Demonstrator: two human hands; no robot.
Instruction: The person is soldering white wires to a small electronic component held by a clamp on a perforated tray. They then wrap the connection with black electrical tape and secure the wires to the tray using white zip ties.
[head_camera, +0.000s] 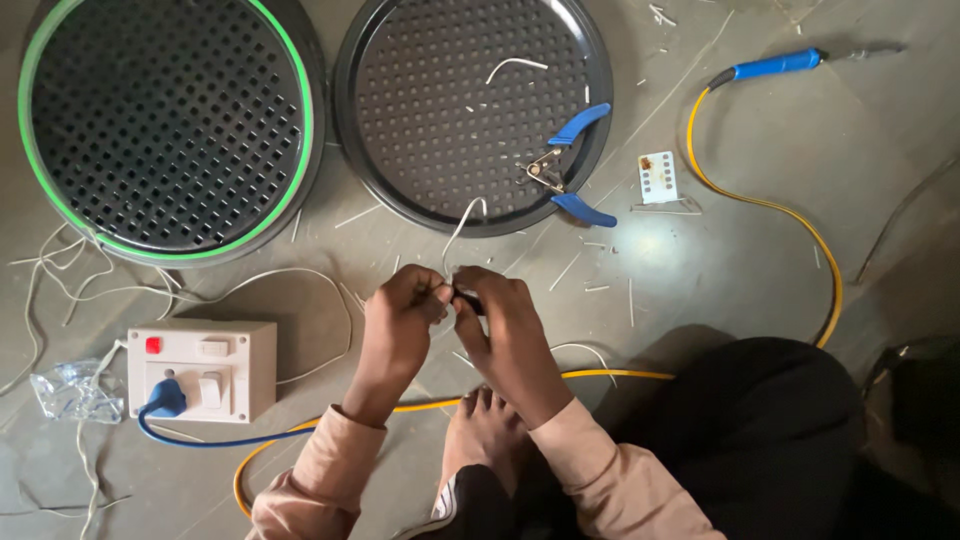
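Head view shows your two hands close together above the grey floor (720, 270), almost touching each other. Your left hand (398, 325) has its fingers (432, 293) curled narrow, and thumb and forefinger pinch the lower end of a thin white wire (462, 222). This wire rises from the pinch and bends over the rim of the dark perforated tray (360, 130). Your right hand (503, 335) also has the fingers closed tight, around a small dark piece (470, 303) just beside the wire end; what this piece is, you cannot tell from here.

On the right side of that tray lie blue-handled pliers (568, 165), well apart from your hands. To the left stands a second round perforated tray with a green rim (300, 140). Near your left forearm sits a white switch box (205, 368) with a blue plug (166, 398) in it. A yellow cable (790, 215) runs under your wrists and curves up to a blue-handled tool (775, 66) at the top right. A small white connector strip (657, 177) lies near the pliers. Your bare foot (482, 425) rests just below your hands.
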